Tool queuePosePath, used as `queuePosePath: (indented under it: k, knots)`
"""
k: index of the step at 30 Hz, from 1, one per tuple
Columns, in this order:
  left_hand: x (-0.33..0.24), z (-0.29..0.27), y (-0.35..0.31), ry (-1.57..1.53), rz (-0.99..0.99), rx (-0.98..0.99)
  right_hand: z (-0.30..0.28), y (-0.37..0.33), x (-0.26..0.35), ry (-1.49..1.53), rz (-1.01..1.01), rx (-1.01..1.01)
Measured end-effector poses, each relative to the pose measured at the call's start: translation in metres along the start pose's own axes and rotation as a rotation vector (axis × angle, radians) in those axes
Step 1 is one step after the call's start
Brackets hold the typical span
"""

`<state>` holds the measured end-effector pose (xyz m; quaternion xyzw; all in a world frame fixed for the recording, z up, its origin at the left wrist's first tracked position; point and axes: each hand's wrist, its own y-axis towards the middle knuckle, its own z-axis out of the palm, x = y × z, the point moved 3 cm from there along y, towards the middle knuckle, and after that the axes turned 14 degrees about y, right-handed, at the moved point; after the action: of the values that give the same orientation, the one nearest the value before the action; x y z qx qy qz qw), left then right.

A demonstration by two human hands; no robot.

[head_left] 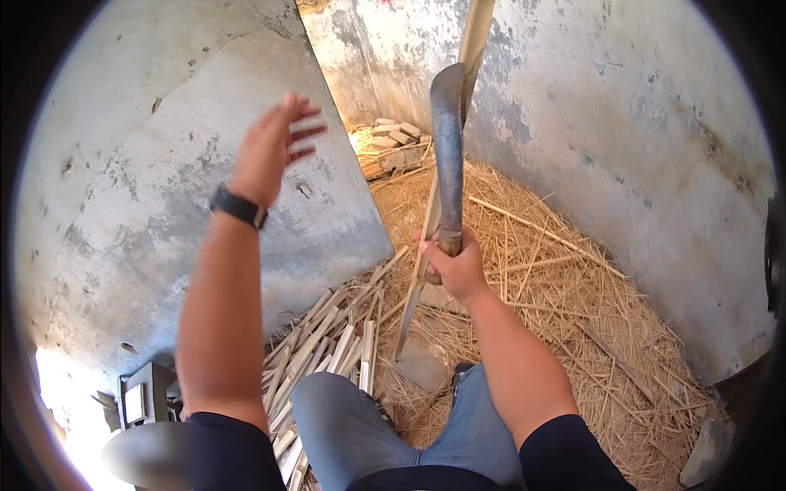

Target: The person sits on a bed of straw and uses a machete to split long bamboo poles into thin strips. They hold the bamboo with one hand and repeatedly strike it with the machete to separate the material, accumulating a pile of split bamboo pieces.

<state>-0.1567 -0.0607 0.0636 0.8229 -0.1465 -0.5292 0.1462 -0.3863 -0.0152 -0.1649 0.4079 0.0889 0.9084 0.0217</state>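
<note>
Head view shows us seated low in a corner of rough grey walls, knees in blue jeans at the lower edge, with our right hand clenched around the wooden handle of a big chopping knife. We hold the knife raised and nearly upright in the middle of the picture, its dark curved blade rising toward the top edge, above a long pale bamboo strip that stands slanted from the ground between our knees up toward the wall corner. Our left hand is lifted off to the left, fingers spread and grasping nothing; a dark watch sits on that wrist. We judge the knife heavy and blade-forward, stiff steel with a worn edge, so the grip belongs low on the handle where our fist already sits, clear of the edge. The strip looks light, stiff along its length yet springy and likely to split along the grain; its edges may be sharp, so any hold on it should stay well away from the blade's path. A heap of split slats lies beside our left knee, dry straw-like shavings cover the floor to the right, and a few stacked bricks rest in the far corner.
</note>
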Motion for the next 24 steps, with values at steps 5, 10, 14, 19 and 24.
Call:
queuePosePath:
  k: [5, 10, 14, 19, 24]
  knots:
    - [-0.129, 0.010, 0.022, 0.328, 0.267, 0.161, 0.024, -0.009, -0.006, -0.091, -0.029, 0.217]
    - [-0.185, 0.047, 0.023, 0.232, 0.227, 0.487, 0.040, -0.025, -0.007, -0.187, -0.099, 0.319]
    - [-0.188, 0.050, 0.000, 0.196, 0.317, 0.337, 0.042, -0.038, 0.006, -0.226, 0.037, 0.362]
    - [-0.176, 0.001, -0.002, -0.059, 0.339, -0.164, 0.024, -0.037, 0.023, -0.178, 0.063, 0.310]
    - [-0.166, -0.048, -0.034, -0.212, 0.641, -0.445, -0.009, -0.024, 0.038, -0.161, 0.048, 0.076]
